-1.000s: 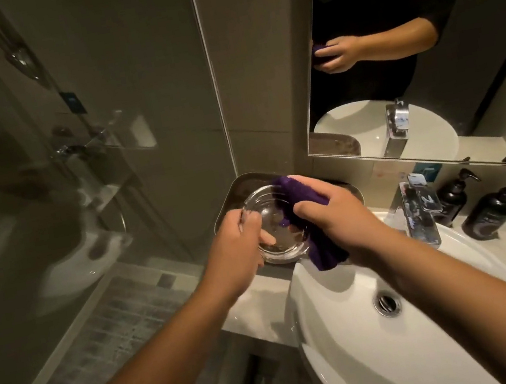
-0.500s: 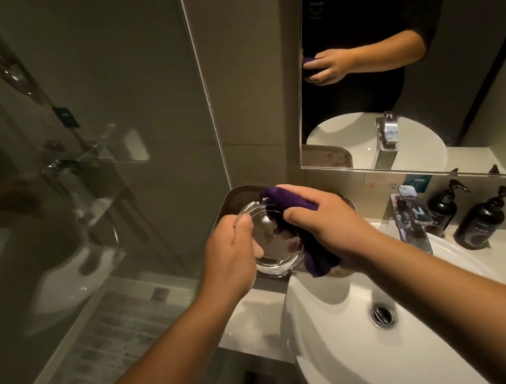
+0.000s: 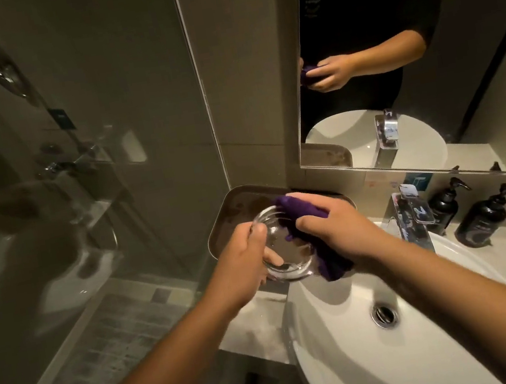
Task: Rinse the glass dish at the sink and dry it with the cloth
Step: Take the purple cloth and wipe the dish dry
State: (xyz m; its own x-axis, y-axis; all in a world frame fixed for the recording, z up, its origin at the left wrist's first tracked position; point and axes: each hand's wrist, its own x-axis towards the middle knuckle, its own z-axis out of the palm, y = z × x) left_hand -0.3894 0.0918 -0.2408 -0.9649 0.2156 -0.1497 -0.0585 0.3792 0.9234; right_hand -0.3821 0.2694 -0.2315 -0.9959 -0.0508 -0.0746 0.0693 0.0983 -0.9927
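Note:
A clear round glass dish (image 3: 284,255) is held above the counter at the left edge of the white sink (image 3: 356,358). My left hand (image 3: 243,263) grips its near left rim, thumb inside the dish. My right hand (image 3: 335,231) holds a bunched purple cloth (image 3: 302,213) and presses it against the right side of the dish. Part of the cloth hangs below my right hand, and the dish's right rim is hidden behind it.
A metal tray (image 3: 231,209) lies on the counter behind the dish. The chrome tap (image 3: 412,222) stands right of my hands, with two dark pump bottles (image 3: 483,217) beyond it. A mirror (image 3: 424,62) hangs above, and a glass shower screen (image 3: 71,155) is at left.
Both hands stay on the dish and cloth. The cloth has shifted a little along the dish's right side, and the view has tilted slightly.

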